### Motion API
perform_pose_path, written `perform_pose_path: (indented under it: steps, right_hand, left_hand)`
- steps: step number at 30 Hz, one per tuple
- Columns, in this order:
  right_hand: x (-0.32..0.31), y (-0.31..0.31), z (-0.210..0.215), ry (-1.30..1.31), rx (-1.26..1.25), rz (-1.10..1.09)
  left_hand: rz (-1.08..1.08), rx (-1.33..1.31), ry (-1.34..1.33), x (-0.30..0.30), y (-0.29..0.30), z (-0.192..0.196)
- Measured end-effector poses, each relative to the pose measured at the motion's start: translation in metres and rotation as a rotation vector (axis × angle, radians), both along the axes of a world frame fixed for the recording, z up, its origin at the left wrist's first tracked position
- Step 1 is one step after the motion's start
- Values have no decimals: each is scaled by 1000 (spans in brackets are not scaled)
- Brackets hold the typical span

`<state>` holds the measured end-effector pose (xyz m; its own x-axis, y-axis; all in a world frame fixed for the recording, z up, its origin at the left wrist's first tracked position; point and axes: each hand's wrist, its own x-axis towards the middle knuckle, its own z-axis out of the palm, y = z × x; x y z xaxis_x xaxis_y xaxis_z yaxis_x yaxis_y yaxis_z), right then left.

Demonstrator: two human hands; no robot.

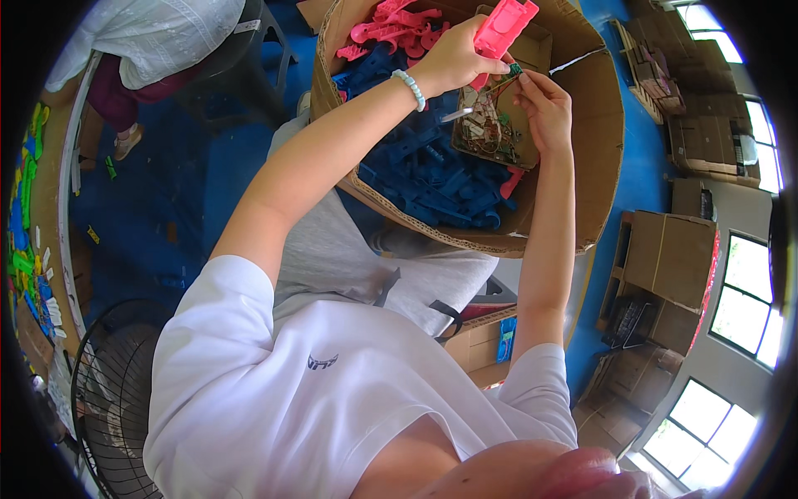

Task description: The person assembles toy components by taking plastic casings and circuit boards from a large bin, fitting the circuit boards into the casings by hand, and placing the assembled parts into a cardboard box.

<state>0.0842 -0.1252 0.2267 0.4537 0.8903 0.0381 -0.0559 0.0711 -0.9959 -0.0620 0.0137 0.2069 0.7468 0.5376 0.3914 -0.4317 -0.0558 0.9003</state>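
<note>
My left hand, with a beaded bracelet at its wrist, is closed on a bright pink plastic shell above a big cardboard box. Close beside it, my right hand pinches a small green circuit board between thumb and fingers, against the lower end of the shell. Thin wires seem to hang from the board. Below the hands, a smaller carton contains several wired circuit boards. Whether board and shell touch is too small to tell.
Blue plastic parts fill much of the big box, with pink parts at its far left. A black fan stands at my left, near a bench of coloured parts. Another person sits far left. Stacked cartons line the right.
</note>
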Motion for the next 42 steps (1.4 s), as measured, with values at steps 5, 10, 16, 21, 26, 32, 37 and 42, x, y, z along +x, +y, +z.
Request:
perform_pose_path:
  steps: [5,10,16,21,26,32,37,42]
  right_hand:
    - [-9,-1,-7,33,100,-42]
    - [-11,3,-13,167,193,-24]
    - [-20,3,-3,96,185,-103]
    - [-38,3,4,0,26,-59]
    - [-44,5,0,-16,-11,-122]
    - [-48,6,5,-9,-4,-186]
    - [-46,3,3,42,43,-214]
    - [-48,2,6,57,71,-215]
  left_hand:
    - [31,-36,-42,-7,-9,4]
    - [76,-132,-68,-7,-12,19]
    - [229,-287,-21,0,-10,10]
    - [77,-441,-165,10,-10,-14]
    - [110,-394,-86,4,-30,-4]
    - [128,-247,-84,4,-28,-12]
    - [208,-117,-123,1,-34,-7]
    - [213,38,-82,-1,-31,-9]
